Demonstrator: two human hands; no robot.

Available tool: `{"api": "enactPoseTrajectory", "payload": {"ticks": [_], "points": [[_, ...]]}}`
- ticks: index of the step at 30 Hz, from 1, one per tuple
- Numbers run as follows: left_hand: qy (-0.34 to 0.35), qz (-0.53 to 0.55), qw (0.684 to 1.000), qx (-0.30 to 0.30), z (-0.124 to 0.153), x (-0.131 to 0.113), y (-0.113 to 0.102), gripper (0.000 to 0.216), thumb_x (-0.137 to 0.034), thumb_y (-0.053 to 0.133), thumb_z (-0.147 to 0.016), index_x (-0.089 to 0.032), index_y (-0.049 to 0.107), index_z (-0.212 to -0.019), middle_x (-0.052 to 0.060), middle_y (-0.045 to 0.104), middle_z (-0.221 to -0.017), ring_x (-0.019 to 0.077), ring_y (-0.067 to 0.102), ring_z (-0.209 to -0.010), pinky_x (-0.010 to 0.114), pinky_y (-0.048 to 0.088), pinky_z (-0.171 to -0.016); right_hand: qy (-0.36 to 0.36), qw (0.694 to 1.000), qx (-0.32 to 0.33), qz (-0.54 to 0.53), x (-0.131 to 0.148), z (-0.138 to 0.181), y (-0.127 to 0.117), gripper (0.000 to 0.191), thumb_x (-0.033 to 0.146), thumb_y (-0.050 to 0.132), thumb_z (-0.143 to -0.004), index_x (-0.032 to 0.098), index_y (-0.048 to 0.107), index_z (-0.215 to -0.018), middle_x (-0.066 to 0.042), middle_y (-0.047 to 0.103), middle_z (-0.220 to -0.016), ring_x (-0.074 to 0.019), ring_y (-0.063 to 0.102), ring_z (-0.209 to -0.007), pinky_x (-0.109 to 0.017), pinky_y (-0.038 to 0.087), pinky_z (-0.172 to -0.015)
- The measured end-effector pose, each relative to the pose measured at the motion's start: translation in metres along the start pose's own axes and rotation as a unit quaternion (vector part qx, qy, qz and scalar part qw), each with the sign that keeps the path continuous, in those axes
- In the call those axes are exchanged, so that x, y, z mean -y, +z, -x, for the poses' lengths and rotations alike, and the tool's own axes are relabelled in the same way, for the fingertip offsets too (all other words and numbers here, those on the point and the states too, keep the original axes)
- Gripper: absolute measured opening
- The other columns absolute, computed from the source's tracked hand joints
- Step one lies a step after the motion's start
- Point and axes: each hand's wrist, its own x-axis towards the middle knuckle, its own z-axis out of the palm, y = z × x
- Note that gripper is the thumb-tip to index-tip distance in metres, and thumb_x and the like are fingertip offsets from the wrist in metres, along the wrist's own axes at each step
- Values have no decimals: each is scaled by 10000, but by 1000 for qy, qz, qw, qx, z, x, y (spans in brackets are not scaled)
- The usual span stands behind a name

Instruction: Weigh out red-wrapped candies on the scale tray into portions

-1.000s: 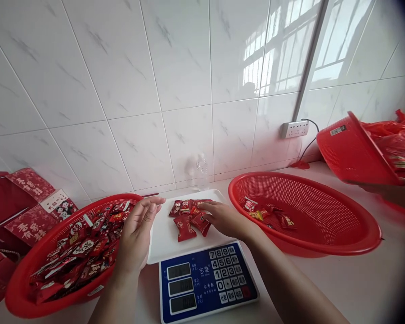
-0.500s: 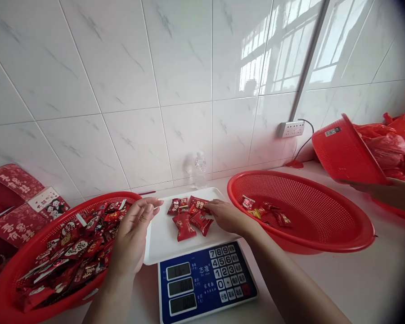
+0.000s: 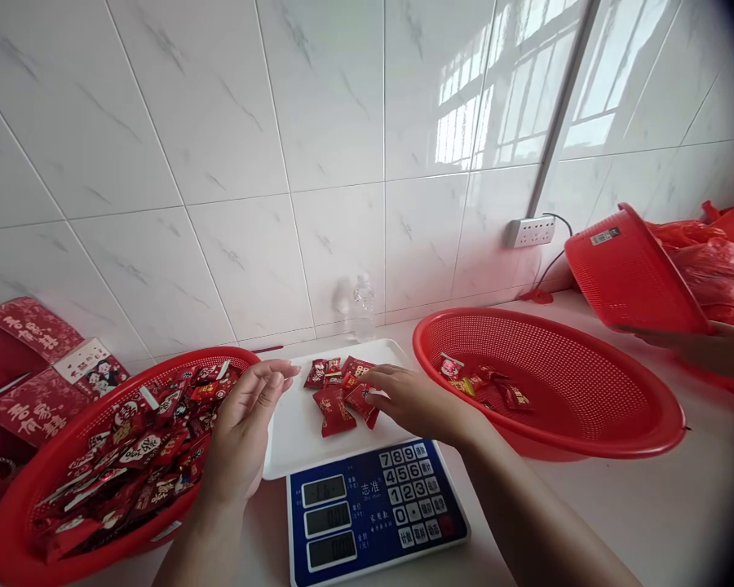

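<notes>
A white tray sits on a blue digital scale, with several red wrapped candies piled on it. My right hand hovers over the right side of the pile, fingers outstretched; its fingertips overlap a candy, and I cannot tell whether they touch it. At the tray's left edge is my left hand, fingers loosely bent, thumb near the index finger, nothing seen in it. To the left stands a red basket full of wrapped candies. A second red basket at right holds several candies.
Red printed boxes lie at far left. A clear bottle stands by the tiled wall. Further right, another person's hand is at a tilted red basket, near red plastic bags. A power strip is on the wall.
My right hand has shifted slightly lower and further over the candies at the pile's right side. My left hand has barely moved. The other person's hand has moved a little to the right.
</notes>
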Motion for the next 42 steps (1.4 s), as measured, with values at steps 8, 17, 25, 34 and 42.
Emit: {"api": "enactPoseTrajectory", "payload": {"ticks": [8, 17, 25, 34, 42], "points": [[-2, -7, 1000, 9, 1, 2, 1, 253, -431, 618, -808, -200, 644, -909, 47, 643, -946, 206, 581, -992, 380, 415, -978, -28, 999, 38, 25, 13, 6, 1, 262, 275, 421, -910, 211, 635, -1048, -75, 676, -1075, -250, 612, -972, -357, 448, -790], [41, -200, 978, -45, -18, -4, -35, 309, -424, 593, -810, -195, 593, -1018, 79, 637, -1058, 223, 583, -1037, 366, 450, -933, -20, 1000, 21, 1, 15, 12, -4, 361, 266, 440, -890, 251, 556, -1231, -79, 619, -1229, -259, 574, -1103, -392, 453, -876], [-177, -541, 808, 152, -38, 10, -128, 462, -457, 588, -717, -192, 592, -1095, 124, 613, -1207, 308, 560, -1117, 401, 424, -941, -10, 1000, 4, -3, 7, 17, -14, 473, 395, 403, -911, 276, 436, -1368, -74, 547, -1329, -293, 551, -1154, -449, 457, -906], [-271, -617, 690, 264, -15, 1, -140, 791, -408, 589, -724, -230, 307, -1442, 140, 497, -1365, 339, 504, -1196, 407, 409, -939, -39, 999, -12, 3, 1, 19, -8, 474, 366, 414, -912, 279, 422, -1378, -86, 609, -1250, -295, 595, -1088, -445, 477, -866], [-259, -630, 695, 228, -14, 23, -139, 763, -283, 602, -670, -186, 388, -1396, 174, 315, -1478, 379, 433, -1251, 443, 384, -957, -35, 999, -6, 3, 2, 22, -9, 479, 387, 415, -908, 289, 420, -1376, -88, 616, -1238, -303, 589, -1095, -451, 485, -849]]}}
